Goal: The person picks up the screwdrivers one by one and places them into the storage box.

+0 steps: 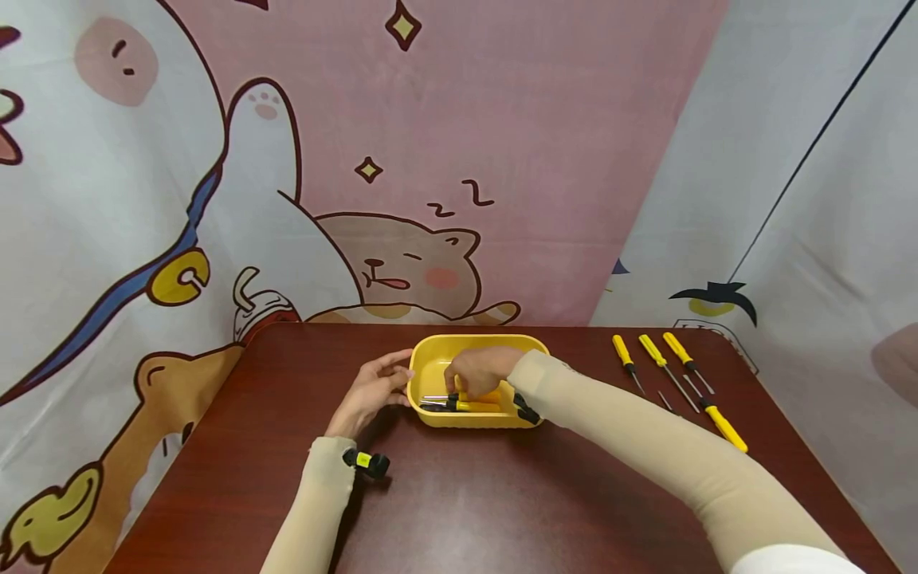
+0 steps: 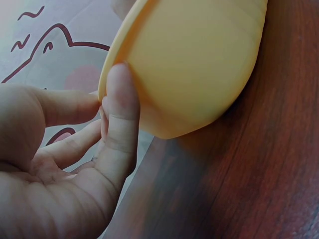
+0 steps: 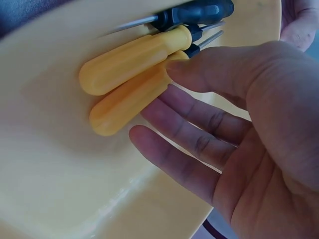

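A yellow plastic box (image 1: 480, 423) sits on the table in the head view. At its left end my left hand (image 1: 369, 392) pinches the rim, the thumb on one side and a finger on the other in the left wrist view. My right hand (image 1: 482, 371) reaches down inside the box. Its thumb and fingers pinch a yellow-handled screwdriver (image 3: 127, 102) near the neck of the handle. Against that lies a second yellow-handled screwdriver (image 3: 132, 60), and beyond it a black-handled screwdriver (image 3: 197, 12) pointing the opposite way.
On the right of the dark wooden table (image 1: 445, 494) lie several yellow-handled screwdrivers, one of them (image 1: 726, 429) closer to the front. A short thin metal piece (image 1: 665, 401) is among them. A cartoon-printed cloth (image 1: 545, 159) hangs behind the table.
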`<state>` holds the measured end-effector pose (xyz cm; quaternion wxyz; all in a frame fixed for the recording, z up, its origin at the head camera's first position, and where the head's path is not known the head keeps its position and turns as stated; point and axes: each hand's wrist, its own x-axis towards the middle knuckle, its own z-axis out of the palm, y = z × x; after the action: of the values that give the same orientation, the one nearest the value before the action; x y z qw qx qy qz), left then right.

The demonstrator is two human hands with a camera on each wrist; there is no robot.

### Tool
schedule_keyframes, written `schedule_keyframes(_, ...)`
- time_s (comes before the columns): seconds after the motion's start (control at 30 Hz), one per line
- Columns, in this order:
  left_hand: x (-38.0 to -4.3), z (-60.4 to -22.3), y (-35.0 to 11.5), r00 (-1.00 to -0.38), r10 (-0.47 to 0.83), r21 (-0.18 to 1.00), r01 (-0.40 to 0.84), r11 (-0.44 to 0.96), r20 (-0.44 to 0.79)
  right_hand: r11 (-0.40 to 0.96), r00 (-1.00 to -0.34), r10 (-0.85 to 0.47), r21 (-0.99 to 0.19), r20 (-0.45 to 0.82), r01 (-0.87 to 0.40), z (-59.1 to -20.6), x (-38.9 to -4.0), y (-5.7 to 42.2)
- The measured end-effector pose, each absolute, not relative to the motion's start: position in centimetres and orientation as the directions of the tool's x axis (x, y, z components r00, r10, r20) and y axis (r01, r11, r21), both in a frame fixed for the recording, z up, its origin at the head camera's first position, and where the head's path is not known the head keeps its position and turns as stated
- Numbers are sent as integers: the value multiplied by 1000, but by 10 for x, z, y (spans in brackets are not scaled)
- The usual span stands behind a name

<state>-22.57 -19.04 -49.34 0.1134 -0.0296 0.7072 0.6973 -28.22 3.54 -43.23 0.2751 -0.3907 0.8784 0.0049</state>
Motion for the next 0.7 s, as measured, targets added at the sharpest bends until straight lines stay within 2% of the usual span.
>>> schedule_keyframes(0.27,-226,-492,-191,-972,118,979,-200,36,-203,717,-552,-666,-227,-501,-659,-426,-283,41)
schedule_keyframes(0.7,-223,-491,-188,-974,116,980,-196,14,-197,686,-575,-710,-214,-407,-696,-416,-286,50)
